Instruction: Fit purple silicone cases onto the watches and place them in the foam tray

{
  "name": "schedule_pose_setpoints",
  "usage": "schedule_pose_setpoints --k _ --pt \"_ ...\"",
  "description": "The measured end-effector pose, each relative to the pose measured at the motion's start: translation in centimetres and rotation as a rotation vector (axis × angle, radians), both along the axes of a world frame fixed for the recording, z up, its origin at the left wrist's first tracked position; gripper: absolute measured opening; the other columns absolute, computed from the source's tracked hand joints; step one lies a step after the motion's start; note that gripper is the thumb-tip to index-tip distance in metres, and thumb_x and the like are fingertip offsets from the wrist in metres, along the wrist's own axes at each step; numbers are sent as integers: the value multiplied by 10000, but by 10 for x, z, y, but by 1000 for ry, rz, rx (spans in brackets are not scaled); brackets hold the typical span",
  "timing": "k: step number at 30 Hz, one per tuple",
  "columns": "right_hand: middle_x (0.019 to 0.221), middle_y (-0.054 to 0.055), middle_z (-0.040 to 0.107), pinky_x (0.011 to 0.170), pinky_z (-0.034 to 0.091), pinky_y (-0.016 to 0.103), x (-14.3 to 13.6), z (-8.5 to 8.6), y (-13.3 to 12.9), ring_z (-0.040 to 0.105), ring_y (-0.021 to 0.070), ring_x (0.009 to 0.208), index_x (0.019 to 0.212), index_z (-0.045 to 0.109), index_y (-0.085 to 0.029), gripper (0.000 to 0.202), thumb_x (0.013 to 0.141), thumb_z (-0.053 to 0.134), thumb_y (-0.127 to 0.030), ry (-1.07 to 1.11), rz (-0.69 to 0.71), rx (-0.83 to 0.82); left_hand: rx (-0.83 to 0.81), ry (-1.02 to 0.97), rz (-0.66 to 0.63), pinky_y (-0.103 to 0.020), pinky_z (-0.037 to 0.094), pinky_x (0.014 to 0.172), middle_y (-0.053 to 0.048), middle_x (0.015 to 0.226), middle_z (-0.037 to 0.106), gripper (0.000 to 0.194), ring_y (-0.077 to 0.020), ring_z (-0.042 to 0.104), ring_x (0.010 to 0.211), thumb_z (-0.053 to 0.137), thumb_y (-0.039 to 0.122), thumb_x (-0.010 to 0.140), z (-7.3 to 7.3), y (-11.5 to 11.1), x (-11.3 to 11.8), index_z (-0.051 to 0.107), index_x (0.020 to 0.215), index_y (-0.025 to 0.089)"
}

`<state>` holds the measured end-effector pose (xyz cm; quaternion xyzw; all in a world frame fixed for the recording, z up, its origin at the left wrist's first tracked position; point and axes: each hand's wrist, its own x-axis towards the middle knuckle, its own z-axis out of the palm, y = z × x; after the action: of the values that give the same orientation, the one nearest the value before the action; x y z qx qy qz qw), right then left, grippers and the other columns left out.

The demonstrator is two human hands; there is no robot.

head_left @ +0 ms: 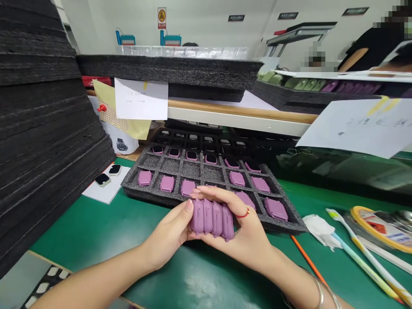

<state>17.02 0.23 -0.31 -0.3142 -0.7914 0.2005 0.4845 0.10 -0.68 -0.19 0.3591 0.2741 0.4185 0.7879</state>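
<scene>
Several purple smartwatch bodies (212,218) stand on edge in a row between my hands. My left hand (170,236) is closed on the row's left end, its thumb pressed against the outermost watch. Around the right end and along the far side curls my right hand (249,227), with its palm under the row. Just beyond my hands lies a black foam tray (151,198) with square compartments. More purple watches sit in it: face-up ones with dark screens (210,159) in the back row, and ones with plain purple sides up (167,183) nearer me.
Two pale watches (103,179) lie on white paper at left, beside a tall stack of black foam sheets (41,120). At right are toothbrushes (363,253), a crumpled tissue (318,229) and a tape roll (380,223). A shelf edge (238,118) crosses behind; people are beyond.
</scene>
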Motion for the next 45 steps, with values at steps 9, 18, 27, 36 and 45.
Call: schedule_pose_setpoints --k 9,18,27,36,45 --pt "1257 53 714 1059 565 394 2 5 -2 700 238 1158 1502 380 -312 924 730 874 -194 55 82 -11 24 -47 -43 -177 384 537 25 709 531 450 -55 431 574 729 573 826 -2 2 2 695 958 144" --pt "1257 44 718 1061 571 406 3 5 -4 702 255 1162 1526 349 -325 933 751 857 -217 10 58 14 74 38 -34 -260 480 701 -23 826 613 513 -138 537 733 675 637 834 -8 0 1 697 1065 180" --pt "1225 45 732 1061 571 432 3 3 -3 724 256 1116 1373 512 -318 730 742 867 -231 0 49 60 120 80 -8 -246 485 701 -32 905 664 539 -131 567 742 621 640 876 -9 -3 -1 680 1187 204" --pt "1201 85 735 1031 583 464 -7 -15 -2 715 276 1135 1248 557 -265 458 832 750 -259 33 18 21 262 244 114 -398 488 1012 -104 1248 638 620 -298 598 1194 880 352 690 -9 -4 5 576 1204 187" --pt "1186 84 731 965 611 408 -12 -18 0 712 244 1114 1280 544 -264 506 808 664 -127 -28 -52 124 251 354 92 -403 463 1056 -135 1297 621 535 -279 578 1244 762 291 799 -7 -4 4 501 1247 159"
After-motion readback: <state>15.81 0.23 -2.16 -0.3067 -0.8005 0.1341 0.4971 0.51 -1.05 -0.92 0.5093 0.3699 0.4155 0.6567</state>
